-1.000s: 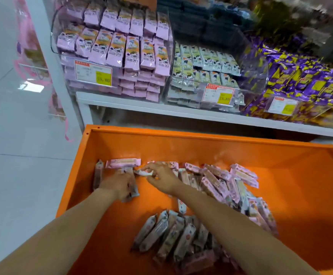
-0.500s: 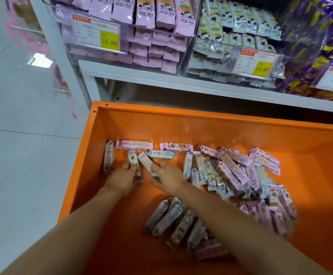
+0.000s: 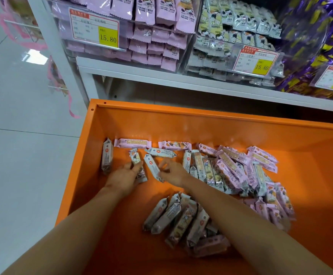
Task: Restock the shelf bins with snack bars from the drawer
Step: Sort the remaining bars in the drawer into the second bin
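An orange drawer (image 3: pixel 181 124) stands pulled out below the shelf, with several pink-wrapped snack bars (image 3: pixel 233 171) scattered in it. My left hand (image 3: pixel 125 178) grips a snack bar (image 3: pixel 136 162) that stands up between its fingers, near the drawer's left side. My right hand (image 3: pixel 172 171) pinches another bar (image 3: pixel 151 167) just right of it. Loose bars lie along the back wall, and a heap (image 3: pixel 181 219) lies between my forearms. Above, a clear shelf bin (image 3: pixel 122 40) holds stacked pink bars.
A second clear bin (image 3: pixel 233 46) with pale green and white packs stands right of the pink one. Purple and yellow packs (image 3: pixel 320 46) fill the far right. The white shelf edge (image 3: pixel 181 80) overhangs the drawer's back. Grey tiled floor (image 3: pixel 22 155) lies on the left.
My view has tilted down and moved closer to the drawer. My right hand drew a bar back from the rear wall toward my left hand, which kept holding its bar.
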`<state>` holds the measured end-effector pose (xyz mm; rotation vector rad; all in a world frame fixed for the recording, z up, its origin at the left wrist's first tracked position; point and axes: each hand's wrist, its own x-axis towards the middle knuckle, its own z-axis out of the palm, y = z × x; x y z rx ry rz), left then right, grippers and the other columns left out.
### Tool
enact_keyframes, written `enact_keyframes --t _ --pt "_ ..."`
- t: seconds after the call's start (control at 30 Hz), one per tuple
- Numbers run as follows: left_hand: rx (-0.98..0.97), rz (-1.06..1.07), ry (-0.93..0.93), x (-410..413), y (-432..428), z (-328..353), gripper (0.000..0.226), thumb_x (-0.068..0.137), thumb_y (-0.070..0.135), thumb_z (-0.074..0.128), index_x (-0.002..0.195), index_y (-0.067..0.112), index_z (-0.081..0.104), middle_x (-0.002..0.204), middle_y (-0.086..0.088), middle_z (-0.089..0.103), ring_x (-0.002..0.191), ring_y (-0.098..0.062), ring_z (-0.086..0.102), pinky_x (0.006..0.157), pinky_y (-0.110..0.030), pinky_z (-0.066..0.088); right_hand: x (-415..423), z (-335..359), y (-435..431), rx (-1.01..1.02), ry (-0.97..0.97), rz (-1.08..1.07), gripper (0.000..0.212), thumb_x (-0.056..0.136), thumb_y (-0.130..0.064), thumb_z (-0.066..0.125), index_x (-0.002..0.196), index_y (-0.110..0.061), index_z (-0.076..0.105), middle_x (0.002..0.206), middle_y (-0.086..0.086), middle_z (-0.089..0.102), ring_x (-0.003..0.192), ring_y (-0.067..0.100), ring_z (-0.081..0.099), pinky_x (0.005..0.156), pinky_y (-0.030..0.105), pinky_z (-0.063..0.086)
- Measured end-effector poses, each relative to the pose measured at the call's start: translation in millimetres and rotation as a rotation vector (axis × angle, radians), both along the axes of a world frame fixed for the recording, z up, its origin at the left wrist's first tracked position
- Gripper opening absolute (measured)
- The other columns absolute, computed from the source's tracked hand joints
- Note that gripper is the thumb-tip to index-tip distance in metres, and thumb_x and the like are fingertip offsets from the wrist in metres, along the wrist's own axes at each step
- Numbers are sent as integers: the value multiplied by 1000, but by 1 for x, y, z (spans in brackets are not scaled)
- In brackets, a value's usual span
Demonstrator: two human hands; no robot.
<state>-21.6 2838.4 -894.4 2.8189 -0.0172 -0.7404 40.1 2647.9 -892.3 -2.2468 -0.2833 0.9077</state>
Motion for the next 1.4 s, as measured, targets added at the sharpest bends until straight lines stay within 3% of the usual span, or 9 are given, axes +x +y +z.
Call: enact_keyframes --t 0.2,0.3,0.43,0.53,0.73,1.0,1.1,1.3,1.4 --pt "24 -23 24 -1 0 -2 64 103 38 38 157 31 5 156 -9 27 130 -27 42 103 -36 41 -1 -9 2 -146 -169 48 22 97 -10 55 118 -5 58 122 12 61 107 29 62 85 31 50" --pt "12 -18 17 -1 0 -4 64 103 35 41 157 32 6 155 -9 29 130 -28 42 103 -36 41 1 -13 2 -266 -287 114 20 97 -7 48 111 -2 62 110 18 65 89 26 63 70 29 47" --pt "-26 -5 7 -1 0 -5 62 102 35 42 156 31 12 154 -10 31 130 -28 42 102 -36 42 -2 -13 4 -328 -375 105 37 100 -32 50 127 -8 54 122 15 59 103 30 61 79 38 54" --pt "-55 29 -1 1 -3 -3 61 101 37 46 155 32 20 152 -10 34 129 -28 43 100 -36 42 -4 -15 6 -302 -329 103 54 91 -42 65 133 -13 48 129 9 53 113 26 57 84 35 51" --pt "-113 161 -26 4 -10 -2 34 98 28 50 131 27 43 128 -13 46 112 -31 55 90 -35 44 1 -12 5 -157 -193 21 29 93 -22 64 113 -2 62 110 17 66 100 30 63 84 40 53" --pt "-63 386 49 12 -20 -11 50 90 27 68 127 5 43 128 -18 55 116 -34 58 90 -39 48 -3 -8 -12 -23 104 -72 51 98 -25 59 142 -5 43 147 12 44 134 30 44 109 38 39" --pt "-53 365 70 14 -20 -11 41 95 34 59 128 10 55 128 -16 56 116 -32 57 93 -36 47 -4 -6 -11 -38 181 -68 51 98 -24 60 142 -6 42 147 13 42 127 32 51 106 45 44" --pt "-470 632 159 17 -14 -7 36 87 26 72 118 11 61 114 -6 67 96 -20 63 75 -21 48 -3 0 -8 20 236 -103 46 99 -17 57 140 -2 40 141 11 42 124 29 52 86 26 53" --pt "-752 776 174 19 -15 2 39 83 16 76 117 5 60 116 -7 66 102 -20 61 81 -27 48 -2 11 -6 110 247 -158 42 97 -10 59 134 1 43 132 15 47 111 26 57 90 35 55"
